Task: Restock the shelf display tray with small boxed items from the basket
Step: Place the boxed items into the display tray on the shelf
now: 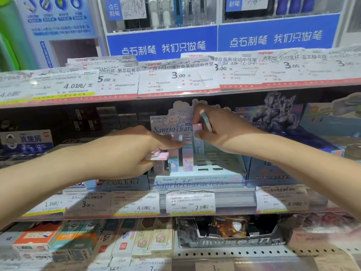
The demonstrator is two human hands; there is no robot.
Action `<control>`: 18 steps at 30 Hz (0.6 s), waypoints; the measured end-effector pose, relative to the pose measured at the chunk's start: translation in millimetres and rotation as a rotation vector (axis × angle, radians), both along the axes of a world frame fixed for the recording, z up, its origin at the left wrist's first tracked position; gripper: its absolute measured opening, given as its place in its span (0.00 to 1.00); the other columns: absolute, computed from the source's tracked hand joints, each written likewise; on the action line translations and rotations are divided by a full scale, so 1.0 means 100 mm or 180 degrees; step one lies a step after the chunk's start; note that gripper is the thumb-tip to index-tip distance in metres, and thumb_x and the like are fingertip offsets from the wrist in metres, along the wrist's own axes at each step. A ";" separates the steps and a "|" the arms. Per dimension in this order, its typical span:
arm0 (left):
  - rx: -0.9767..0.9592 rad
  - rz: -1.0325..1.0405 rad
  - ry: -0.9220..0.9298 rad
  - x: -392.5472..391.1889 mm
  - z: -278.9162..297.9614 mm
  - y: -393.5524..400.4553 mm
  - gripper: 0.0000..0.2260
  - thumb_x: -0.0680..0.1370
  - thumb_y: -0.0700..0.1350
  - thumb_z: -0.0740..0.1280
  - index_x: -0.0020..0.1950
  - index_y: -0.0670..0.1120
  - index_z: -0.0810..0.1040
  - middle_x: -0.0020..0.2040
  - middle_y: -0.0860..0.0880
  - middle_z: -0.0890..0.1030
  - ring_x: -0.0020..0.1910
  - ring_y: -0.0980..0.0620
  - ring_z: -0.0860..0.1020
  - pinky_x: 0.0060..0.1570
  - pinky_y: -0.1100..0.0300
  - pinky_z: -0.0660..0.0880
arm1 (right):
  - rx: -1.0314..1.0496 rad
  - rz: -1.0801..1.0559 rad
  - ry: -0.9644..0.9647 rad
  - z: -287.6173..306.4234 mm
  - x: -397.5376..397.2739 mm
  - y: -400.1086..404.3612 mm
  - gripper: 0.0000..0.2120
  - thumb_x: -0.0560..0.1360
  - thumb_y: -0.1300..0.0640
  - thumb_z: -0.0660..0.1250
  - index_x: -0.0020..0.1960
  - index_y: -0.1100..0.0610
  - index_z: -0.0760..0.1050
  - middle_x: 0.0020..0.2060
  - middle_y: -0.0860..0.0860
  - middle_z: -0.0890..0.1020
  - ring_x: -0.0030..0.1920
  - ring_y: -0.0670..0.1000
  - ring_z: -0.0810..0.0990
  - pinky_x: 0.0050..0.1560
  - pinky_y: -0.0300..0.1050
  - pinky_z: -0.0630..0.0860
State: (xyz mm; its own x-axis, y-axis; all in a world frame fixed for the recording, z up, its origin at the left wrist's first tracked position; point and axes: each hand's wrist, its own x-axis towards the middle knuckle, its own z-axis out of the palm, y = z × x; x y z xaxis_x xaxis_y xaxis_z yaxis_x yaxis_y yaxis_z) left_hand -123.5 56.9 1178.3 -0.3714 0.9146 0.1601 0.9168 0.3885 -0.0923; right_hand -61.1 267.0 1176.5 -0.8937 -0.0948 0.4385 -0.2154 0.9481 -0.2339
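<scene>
The left hand (125,151), nearest the camera, grips a few pink boxes (158,156) lying flat, just left of the Sanrio characters display tray (195,180). The right hand (216,126), farther in above the tray, pinches an upright pink box (197,127) with a blue box (206,120) tucked in its fingers. The tray's empty slots (213,163) lie below and right of that box. The tag below reads 2.0元; no basket is in view.
</scene>
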 end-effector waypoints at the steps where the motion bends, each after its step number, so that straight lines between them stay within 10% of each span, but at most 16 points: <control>1: -0.0012 0.0004 0.0056 -0.02 -0.01 0.00 0.31 0.67 0.48 0.51 0.68 0.73 0.55 0.61 0.48 0.79 0.52 0.47 0.81 0.48 0.52 0.79 | -0.0048 0.0007 -0.0025 0.01 -0.01 0.01 0.06 0.74 0.58 0.63 0.46 0.51 0.66 0.32 0.40 0.68 0.36 0.49 0.70 0.36 0.43 0.64; 9: -0.0112 0.0169 0.0310 0.01 0.00 0.01 0.30 0.68 0.51 0.51 0.72 0.58 0.62 0.67 0.54 0.74 0.59 0.53 0.77 0.54 0.58 0.74 | -0.0211 -0.0013 0.0120 0.02 -0.02 0.03 0.04 0.73 0.59 0.65 0.42 0.52 0.71 0.29 0.40 0.69 0.33 0.46 0.69 0.32 0.28 0.61; 18: -0.0066 0.0168 0.0321 -0.06 -0.03 0.00 0.37 0.63 0.59 0.41 0.72 0.60 0.60 0.66 0.56 0.74 0.58 0.54 0.77 0.55 0.55 0.76 | 0.0045 -0.0135 0.0253 0.04 -0.01 0.01 0.05 0.74 0.57 0.66 0.48 0.56 0.77 0.44 0.52 0.82 0.45 0.52 0.76 0.46 0.42 0.69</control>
